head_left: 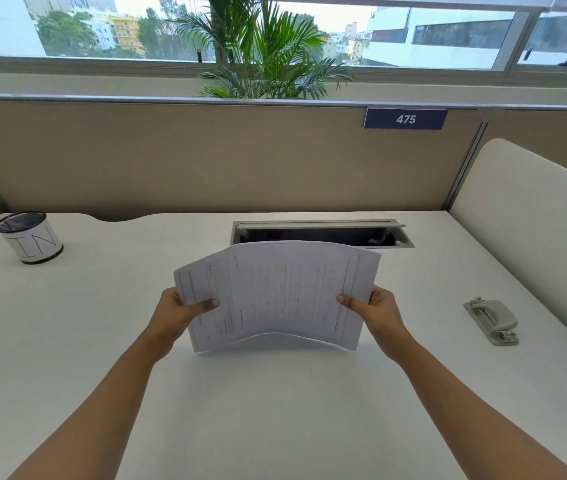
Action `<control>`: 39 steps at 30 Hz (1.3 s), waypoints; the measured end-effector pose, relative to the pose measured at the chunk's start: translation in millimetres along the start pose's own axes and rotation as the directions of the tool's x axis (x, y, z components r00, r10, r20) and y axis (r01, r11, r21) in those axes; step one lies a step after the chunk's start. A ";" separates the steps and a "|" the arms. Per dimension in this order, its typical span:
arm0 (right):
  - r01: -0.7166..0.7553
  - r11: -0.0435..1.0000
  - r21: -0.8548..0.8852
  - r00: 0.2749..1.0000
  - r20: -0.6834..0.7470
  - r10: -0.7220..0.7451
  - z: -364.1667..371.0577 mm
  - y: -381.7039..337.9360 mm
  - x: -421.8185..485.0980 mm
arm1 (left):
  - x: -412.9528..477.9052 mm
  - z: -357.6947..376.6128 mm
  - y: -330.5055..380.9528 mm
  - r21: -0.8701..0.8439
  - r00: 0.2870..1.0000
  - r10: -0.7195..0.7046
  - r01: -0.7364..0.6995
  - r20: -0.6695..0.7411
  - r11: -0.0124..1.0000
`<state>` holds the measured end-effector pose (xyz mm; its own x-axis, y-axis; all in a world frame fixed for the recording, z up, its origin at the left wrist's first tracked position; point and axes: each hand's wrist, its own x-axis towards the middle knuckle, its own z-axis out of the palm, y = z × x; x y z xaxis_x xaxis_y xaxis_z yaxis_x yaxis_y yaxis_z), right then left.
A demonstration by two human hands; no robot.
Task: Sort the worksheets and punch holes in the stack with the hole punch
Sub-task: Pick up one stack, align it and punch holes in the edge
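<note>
White desk [67,341], wide and bare in front. The worksheets [275,292] are held above its middle, clear of the surface. It is a thin stack, and its near edge arches upward between the two grips. Judged light and limp: it will sag or fan out if held by one side only, and loose sheets may slip against each other. Best taken at both short edges, as now, then tapped square on the desk.

Left hand [178,313] pinches the left edge and right hand [377,311] the right edge — thumbs lie on top, other fingers hidden beneath the paper.

Hole punch [491,320] sits well apart on the right of the desk, untouched — small, grey, and likely heavy enough to stay put.
</note>
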<state>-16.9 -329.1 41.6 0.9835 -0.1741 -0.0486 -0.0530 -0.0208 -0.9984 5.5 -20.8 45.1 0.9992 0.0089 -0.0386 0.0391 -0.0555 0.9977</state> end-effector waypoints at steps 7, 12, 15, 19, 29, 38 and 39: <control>-0.009 1.000 0.000 1.000 -0.016 0.009 2.0 -0.7 -2.1 | -1.7 2.1 -1.8 -0.042 1.000 0.001 0.000 0.010 0.999; 0.011 1.000 0.001 0.999 -0.035 -0.011 1.1 -3.8 -1.8 | -1.0 2.7 2.8 -0.023 1.000 0.025 -0.026 -0.009 0.999; 0.001 1.000 -0.009 1.000 -0.013 -0.001 0.7 -2.8 -2.9 | -1.3 0.7 1.7 0.003 1.000 0.014 -0.014 0.022 1.000; -0.004 1.000 -0.022 1.000 -0.028 0.003 0.8 -0.6 -4.0 | -1.6 0.2 -0.4 -0.006 1.000 0.011 -0.011 0.025 1.000; -0.001 1.000 -0.011 0.999 -0.032 0.001 1.2 -1.6 -3.6 | -3.0 3.9 0.2 -0.008 1.000 0.017 -0.016 0.019 1.000; -0.022 0.990 -0.142 0.997 -0.076 0.011 -2.9 12.6 -4.1 | -3.3 5.1 -9.6 -0.067 1.000 0.002 -0.004 -0.024 0.998; -0.022 0.984 -0.178 0.995 -0.101 0.004 -2.7 15.7 -4.8 | -3.3 5.6 -9.6 -0.080 1.000 0.001 -0.004 -0.028 0.997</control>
<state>-22.9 -331.2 26.3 0.9608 -0.2726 -0.0497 -0.1048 -0.1913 -0.9759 1.8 -25.9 35.3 0.9987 0.0369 -0.0356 0.0348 0.0242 0.9991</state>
